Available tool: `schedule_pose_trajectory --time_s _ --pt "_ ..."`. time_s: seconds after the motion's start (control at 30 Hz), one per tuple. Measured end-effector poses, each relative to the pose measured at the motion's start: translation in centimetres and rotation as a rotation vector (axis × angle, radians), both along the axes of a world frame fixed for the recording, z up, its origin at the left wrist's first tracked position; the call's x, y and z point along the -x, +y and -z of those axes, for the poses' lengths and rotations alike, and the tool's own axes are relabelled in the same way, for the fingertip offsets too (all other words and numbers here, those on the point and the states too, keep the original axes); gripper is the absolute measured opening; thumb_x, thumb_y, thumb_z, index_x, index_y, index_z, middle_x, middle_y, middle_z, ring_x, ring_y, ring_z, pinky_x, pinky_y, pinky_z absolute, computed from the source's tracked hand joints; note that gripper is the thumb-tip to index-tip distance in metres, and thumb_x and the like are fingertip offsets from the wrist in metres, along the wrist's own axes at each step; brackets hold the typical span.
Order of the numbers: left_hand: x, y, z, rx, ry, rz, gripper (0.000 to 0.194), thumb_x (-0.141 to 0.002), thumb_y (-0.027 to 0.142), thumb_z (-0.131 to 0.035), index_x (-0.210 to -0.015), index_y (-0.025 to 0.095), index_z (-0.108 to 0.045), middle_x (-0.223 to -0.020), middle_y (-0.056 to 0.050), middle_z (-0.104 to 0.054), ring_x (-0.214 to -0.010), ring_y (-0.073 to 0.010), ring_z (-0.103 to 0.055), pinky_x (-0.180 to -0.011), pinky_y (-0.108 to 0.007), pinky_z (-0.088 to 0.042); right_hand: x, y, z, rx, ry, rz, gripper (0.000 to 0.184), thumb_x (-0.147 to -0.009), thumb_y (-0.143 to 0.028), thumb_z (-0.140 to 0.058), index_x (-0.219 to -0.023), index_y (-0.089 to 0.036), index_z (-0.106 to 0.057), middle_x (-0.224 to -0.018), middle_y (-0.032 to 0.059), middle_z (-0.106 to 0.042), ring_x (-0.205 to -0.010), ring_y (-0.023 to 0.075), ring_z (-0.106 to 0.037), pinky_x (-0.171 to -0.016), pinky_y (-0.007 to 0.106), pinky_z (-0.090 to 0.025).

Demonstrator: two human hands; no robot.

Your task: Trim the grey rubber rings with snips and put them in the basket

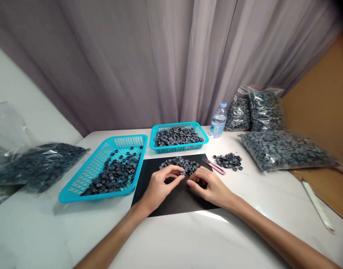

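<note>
Pinching a small dark-grey ring [183, 172] between thumb and index fingertip of the left hand [159, 183], otherwise loosely curled. Curling the right hand [209, 183] just beside it, partly closed; cannot tell whether gripping anything. Working above a black mat [177, 203], with a pile of similar rings [174, 162] just beyond both hands. Having pink-handled snips [217, 168] and a smaller ring heap [230, 161] beyond the right hand, to its right; having a turquoise basket [104, 197] of rings left of the left hand.

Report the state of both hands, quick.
Left hand: closed, pinching a small dark piece.
Right hand: fingers curled; whether it holds anything cannot be told.
</note>
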State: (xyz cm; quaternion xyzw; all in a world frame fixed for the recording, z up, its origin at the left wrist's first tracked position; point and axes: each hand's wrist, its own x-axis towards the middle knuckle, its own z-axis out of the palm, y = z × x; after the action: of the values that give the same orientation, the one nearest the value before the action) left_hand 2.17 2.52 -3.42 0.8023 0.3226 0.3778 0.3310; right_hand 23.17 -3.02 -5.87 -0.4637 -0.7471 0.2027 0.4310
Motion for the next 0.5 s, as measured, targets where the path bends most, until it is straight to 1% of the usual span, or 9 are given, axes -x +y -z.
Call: schedule_pose_trajectory --time_s 0.03,0.1,0.2,0.3,0.43,0.5 --pt "-0.02 -0.03 0.04 0.000 0.003 0.002 0.013 -0.091 0.030 -0.069 -0.102 0.023 -0.071 -0.101 -0.001 -0.077 -0.084 -0.0179 -0.076 -0.084 -0.030 -0.063 0.10 0.00 0.04 -0.006 0.000 0.010 0.021 -0.099 -0.036 -0.059 -0.085 -0.023 -0.069 -0.075 0.0029 -0.063 -0.074 0.0202 -0.056 -0.070 0.034 -0.046" --pt "-0.11 -0.14 0.10 -0.003 0.008 0.010 0.013 -0.092 0.030 -0.068 -0.102 0.023 -0.070 -0.098 0.000 -0.077 -0.085 -0.0178 -0.076 -0.085 -0.030 -0.063 0.25 0.05 0.13 -0.016 0.020 0.044 0.019 -0.099 -0.039 -0.060 -0.096 -0.022 -0.069 -0.078 0.0029 -0.062 -0.073 0.0191 -0.056 -0.068 0.033 -0.046" --pt "-0.29 -0.38 0.12 -0.006 0.020 0.021 0.011 -0.092 0.031 -0.069 -0.100 0.023 -0.071 -0.094 0.001 -0.077 -0.084 -0.0174 -0.076 -0.084 -0.028 -0.063 0.29 0.17 0.17 0.009 0.128 0.054 0.024 -0.098 -0.043 -0.063 -0.108 -0.022 -0.068 -0.083 0.0026 -0.062 -0.072 0.0177 -0.057 -0.064 0.031 -0.047" --pt "-0.47 -0.52 0.09 -0.002 0.039 0.021 0.011 -0.092 0.034 -0.069 -0.096 0.024 -0.071 -0.094 0.002 -0.078 -0.083 -0.0173 -0.076 -0.084 -0.028 -0.062 0.18 0.29 0.09 0.044 0.199 0.023 0.023 -0.099 -0.042 -0.060 -0.108 -0.023 -0.069 -0.086 0.0024 -0.064 -0.073 0.0166 -0.060 -0.064 0.029 -0.048" --pt "-0.63 -0.48 0.12 0.019 0.070 0.031 0.009 -0.092 0.032 -0.069 -0.093 0.023 -0.069 -0.090 0.002 -0.077 -0.084 -0.0168 -0.076 -0.084 -0.027 -0.061 0.09 0.42 0.02 0.060 0.191 -0.007 0.023 -0.100 -0.039 -0.060 -0.112 -0.024 -0.070 -0.096 0.0035 -0.065 -0.074 0.0146 -0.061 -0.061 0.026 -0.048" --pt "-0.64 -0.43 0.16 0.026 0.083 0.040 0.009 -0.093 0.030 -0.068 -0.092 0.022 -0.067 -0.090 0.002 -0.077 -0.085 -0.0164 -0.075 -0.083 -0.026 -0.060 0.06 0.49 0.05 0.057 0.170 -0.019 0.020 -0.101 -0.037 -0.059 -0.109 -0.023 -0.071 -0.097 0.0036 -0.065 -0.073 0.0136 -0.060 -0.060 0.024 -0.048"
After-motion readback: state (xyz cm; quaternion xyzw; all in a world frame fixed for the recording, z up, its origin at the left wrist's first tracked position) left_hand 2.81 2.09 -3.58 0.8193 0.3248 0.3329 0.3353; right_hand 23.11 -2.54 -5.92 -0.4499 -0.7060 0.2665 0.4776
